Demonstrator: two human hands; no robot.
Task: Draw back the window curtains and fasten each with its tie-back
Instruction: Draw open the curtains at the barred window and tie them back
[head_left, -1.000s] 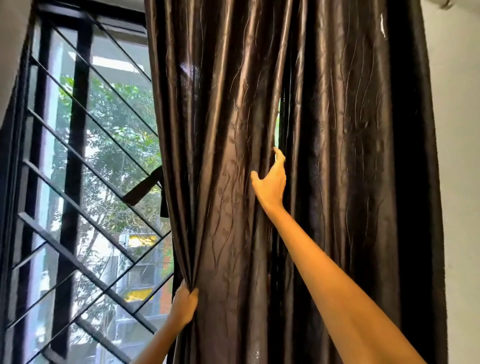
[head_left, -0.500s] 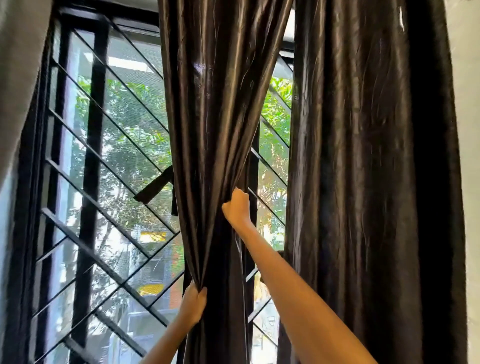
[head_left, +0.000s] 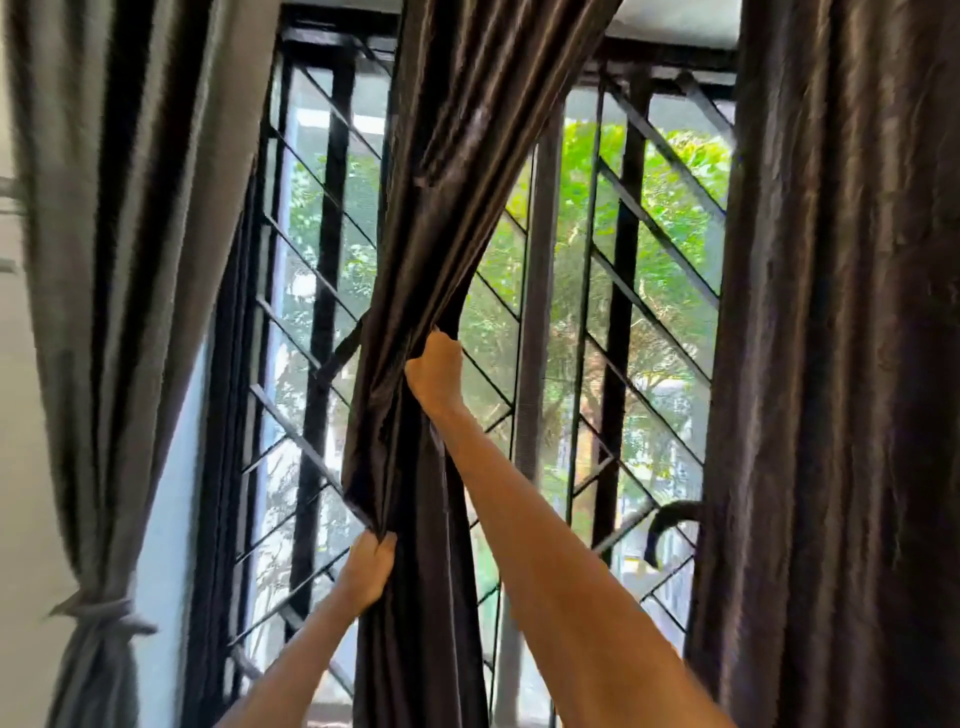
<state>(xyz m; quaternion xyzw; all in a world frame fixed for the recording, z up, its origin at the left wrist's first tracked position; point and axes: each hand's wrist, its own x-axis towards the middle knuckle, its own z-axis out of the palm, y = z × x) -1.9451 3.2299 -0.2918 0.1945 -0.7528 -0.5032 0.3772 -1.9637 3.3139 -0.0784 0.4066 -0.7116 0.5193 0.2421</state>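
A dark brown satin curtain panel (head_left: 457, 171) hangs in the middle of the window, bunched into a narrow column. My right hand (head_left: 435, 371) grips its right edge at mid height. Lower down, my left hand (head_left: 366, 571) grips the gathered folds at its left edge. A second dark curtain panel (head_left: 841, 364) hangs loose at the right. A dark tie-back strap (head_left: 667, 522) curls out from that panel's left edge. Behind the middle panel, a dark strap (head_left: 345, 345) shows against the grille.
A grey curtain (head_left: 119, 260) at the left is gathered and bound by its grey tie-back (head_left: 96, 610). The black window grille (head_left: 634, 291) with slanted bars spans the opening, trees beyond. A white wall (head_left: 26, 467) lies at far left.
My right hand has pulled the middle panel's edge leftward, bunching it and opening a wide gap to the right panel. The view has shifted left, revealing the tied grey curtain.
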